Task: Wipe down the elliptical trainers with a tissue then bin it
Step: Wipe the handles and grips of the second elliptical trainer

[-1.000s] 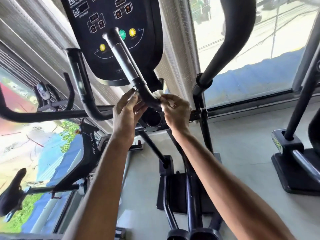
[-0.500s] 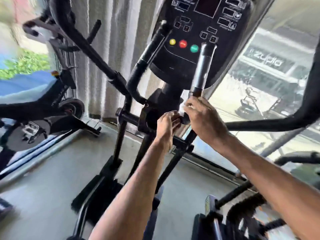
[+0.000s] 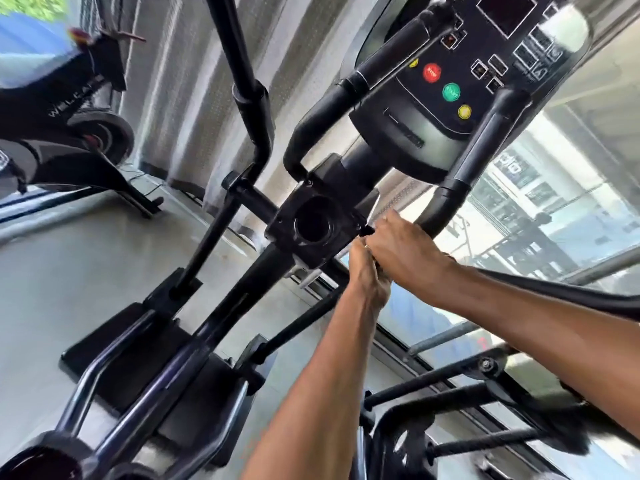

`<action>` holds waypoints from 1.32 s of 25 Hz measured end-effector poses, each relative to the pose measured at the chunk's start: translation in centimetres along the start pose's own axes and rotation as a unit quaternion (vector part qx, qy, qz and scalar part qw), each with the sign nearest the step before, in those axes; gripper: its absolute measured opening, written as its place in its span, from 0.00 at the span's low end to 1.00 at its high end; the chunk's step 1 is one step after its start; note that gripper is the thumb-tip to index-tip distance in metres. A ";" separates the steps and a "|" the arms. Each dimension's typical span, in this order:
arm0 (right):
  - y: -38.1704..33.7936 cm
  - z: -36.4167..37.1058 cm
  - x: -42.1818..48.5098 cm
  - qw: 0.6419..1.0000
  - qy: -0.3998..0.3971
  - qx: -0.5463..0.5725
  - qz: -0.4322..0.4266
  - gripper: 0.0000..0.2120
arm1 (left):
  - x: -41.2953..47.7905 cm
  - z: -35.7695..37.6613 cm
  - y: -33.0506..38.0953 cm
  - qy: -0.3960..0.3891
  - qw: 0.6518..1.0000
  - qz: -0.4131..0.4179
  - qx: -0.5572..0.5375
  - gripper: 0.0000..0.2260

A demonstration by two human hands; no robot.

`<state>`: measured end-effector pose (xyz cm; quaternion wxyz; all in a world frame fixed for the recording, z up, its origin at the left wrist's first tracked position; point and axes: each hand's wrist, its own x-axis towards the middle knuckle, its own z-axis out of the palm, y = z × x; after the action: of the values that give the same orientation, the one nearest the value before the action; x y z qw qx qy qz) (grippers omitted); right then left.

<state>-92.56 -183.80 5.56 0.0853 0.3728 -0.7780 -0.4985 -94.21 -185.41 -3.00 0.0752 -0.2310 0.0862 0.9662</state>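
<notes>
Head view, tilted hard: two bare hands meet at the base of one elliptical trainer [image 3: 313, 226], just beside its black hub with a round opening. Right hand [image 3: 403, 251] lies over the left hand [image 3: 367, 278], both curled closed near the foot of the right fixed handlebar [image 3: 460, 168]; whatever they grip is hidden, and the tissue cannot be made out, so I cannot tell which hand has it. One console [image 3: 464, 64] sits above, cut off at the top edge, with three round buttons: one red [image 3: 432, 72], one green [image 3: 451, 92], one yellow [image 3: 464, 111]; a further yellow spot is half hidden behind the left fixed handlebar [image 3: 349, 88]. Small square keys are too blurred to count. One exercise bike [image 3: 69, 109] stands at the left, partly cropped, its lettering unreadable. Window glass [image 3: 519, 209] fills the right side. Another machine's bars [image 3: 450, 403] are smeared at lower right.
</notes>
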 end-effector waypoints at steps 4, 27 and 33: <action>-0.5 0.9 0.6 0.999 -0.013 -0.012 0.027 0.11 | 0.7 -0.3 0.1 -0.006 0.998 -0.026 -0.050 0.13; 8.4 -0.3 -5.9 0.936 0.309 0.165 0.025 0.08 | -3.4 2.3 1.1 -0.032 0.997 0.049 0.047 0.17; 3.2 4.5 -7.3 0.724 0.495 0.380 0.293 0.05 | -5.6 1.7 1.8 -0.071 0.979 0.120 0.147 0.16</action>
<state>-91.29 -175.02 7.78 0.4518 0.3211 -0.8198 0.1439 -90.38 -187.36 1.30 -0.0021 -0.1363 0.2493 0.9588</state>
